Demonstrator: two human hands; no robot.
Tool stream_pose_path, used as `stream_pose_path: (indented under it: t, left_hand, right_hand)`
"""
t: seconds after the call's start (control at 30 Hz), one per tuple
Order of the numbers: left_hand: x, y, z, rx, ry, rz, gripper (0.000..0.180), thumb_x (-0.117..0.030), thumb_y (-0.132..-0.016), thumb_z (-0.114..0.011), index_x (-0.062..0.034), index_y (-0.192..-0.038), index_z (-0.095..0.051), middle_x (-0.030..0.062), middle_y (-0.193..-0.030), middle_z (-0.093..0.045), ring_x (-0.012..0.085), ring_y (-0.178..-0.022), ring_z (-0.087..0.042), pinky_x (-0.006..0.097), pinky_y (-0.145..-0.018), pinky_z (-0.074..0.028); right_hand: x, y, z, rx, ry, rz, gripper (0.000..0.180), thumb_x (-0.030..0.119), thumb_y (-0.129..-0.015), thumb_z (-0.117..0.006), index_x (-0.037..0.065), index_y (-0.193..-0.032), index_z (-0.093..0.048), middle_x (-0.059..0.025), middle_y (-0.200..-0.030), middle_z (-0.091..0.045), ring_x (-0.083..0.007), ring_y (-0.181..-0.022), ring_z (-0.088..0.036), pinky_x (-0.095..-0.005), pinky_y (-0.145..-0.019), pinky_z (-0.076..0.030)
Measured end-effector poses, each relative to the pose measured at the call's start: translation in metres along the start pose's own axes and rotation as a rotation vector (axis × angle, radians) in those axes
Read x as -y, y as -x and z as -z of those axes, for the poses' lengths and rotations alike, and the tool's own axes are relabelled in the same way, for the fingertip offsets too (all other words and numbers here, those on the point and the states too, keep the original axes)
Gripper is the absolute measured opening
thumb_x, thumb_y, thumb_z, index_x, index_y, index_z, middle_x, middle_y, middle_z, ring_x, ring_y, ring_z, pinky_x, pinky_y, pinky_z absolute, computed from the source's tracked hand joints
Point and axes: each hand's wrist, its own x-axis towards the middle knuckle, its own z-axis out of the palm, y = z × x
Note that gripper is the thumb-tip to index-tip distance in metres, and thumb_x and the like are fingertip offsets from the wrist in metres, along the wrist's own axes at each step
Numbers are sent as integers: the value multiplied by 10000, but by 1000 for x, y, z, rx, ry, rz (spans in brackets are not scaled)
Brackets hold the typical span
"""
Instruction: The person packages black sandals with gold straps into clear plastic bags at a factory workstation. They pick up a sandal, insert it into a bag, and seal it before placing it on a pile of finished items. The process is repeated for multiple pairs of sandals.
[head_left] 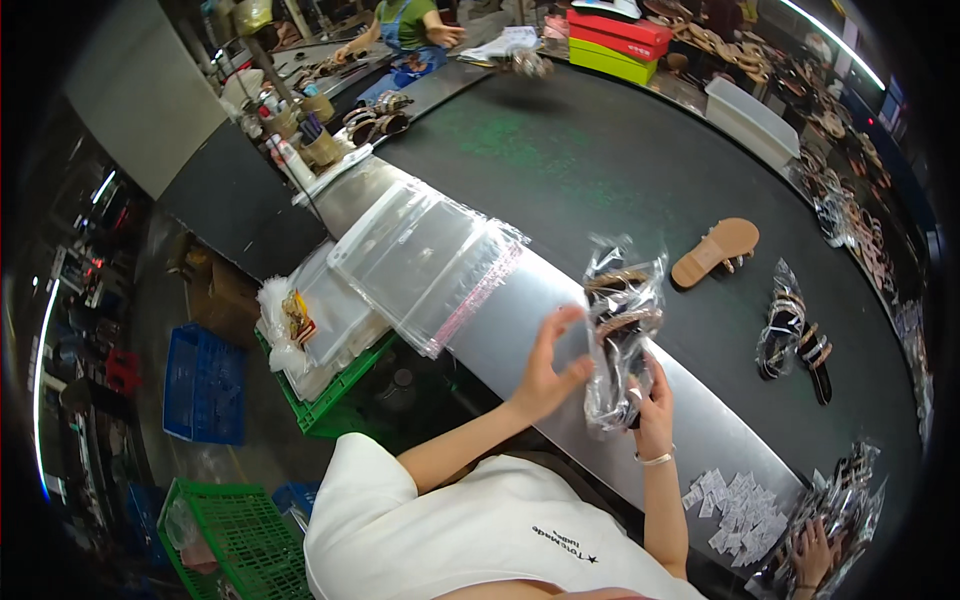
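A strappy sandal in a clear plastic bag [628, 322] is held upright over the metal edge of the work surface. My right hand [655, 412] grips the lower part of this bag. Close on its left side is my left hand [552, 368], fingers apart; contact with the plastic is hard to make out. Beyond the bag, to the right, a single sandal [722, 250] lies tan sole up on the dark belt. Farther right lie a bagged sandal [780, 325] and an unbagged one [818, 362].
Flat clear bags [410, 265] are stacked at left. Small white slips [738, 515] lie near right, beside another person's hand [812, 552] on bagged sandals. A white bin [752, 122] and red and green boxes [615, 45] stand at the far side. A co-worker [405, 35] is beyond.
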Motion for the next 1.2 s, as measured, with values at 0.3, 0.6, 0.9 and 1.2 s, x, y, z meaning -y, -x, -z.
stream_pose_path:
  t: [0.3, 0.6, 0.9, 1.2]
  left_hand:
    - [114, 21, 12, -146, 764, 717, 320, -56, -867, -566, -49, -1184, -524, 84, -1076, -608, 190, -886, -627, 331, -785, -531]
    - [116, 29, 0, -68, 159, 403, 206, -24, -809, -581, 28, -1008, -578, 67, -956, -604, 140, -844, -567, 281, -759, -454]
    - [134, 30, 9, -87, 221, 413, 291, -47, -810, -568, 16, -1094, -551, 104, -1018, -595, 175, -826, -606, 314, -736, -528]
    - [160, 32, 17, -73, 409, 721, 363, -235, -887, -447, 8, -1127, -570, 118, -1086, -604, 254, -968, -590, 413, -856, -491]
  right_hand:
    - [25, -155, 74, -113, 909, 388, 441, 245, -841, -627, 100, -1243, -519, -117, -983, -594, -200, -843, -579, -324, -742, -473]
    - [-1, -249, 152, -490, 853, 353, 471, 116, -698, -683, 120, -1126, -486, -181, -1133, -555, -344, -1070, -537, -390, -911, -431]
    - [56, -12, 78, -216, 1402, 491, 240, 17, -653, -564, 59, -889, -566, -115, -845, -537, -302, -813, -557, -411, -711, -471]
    - [22, 110, 137, -765, 1290, 114, 220, 181, -756, -658, 71, -944, -634, -99, -862, -631, -282, -807, -602, -361, -739, -480]
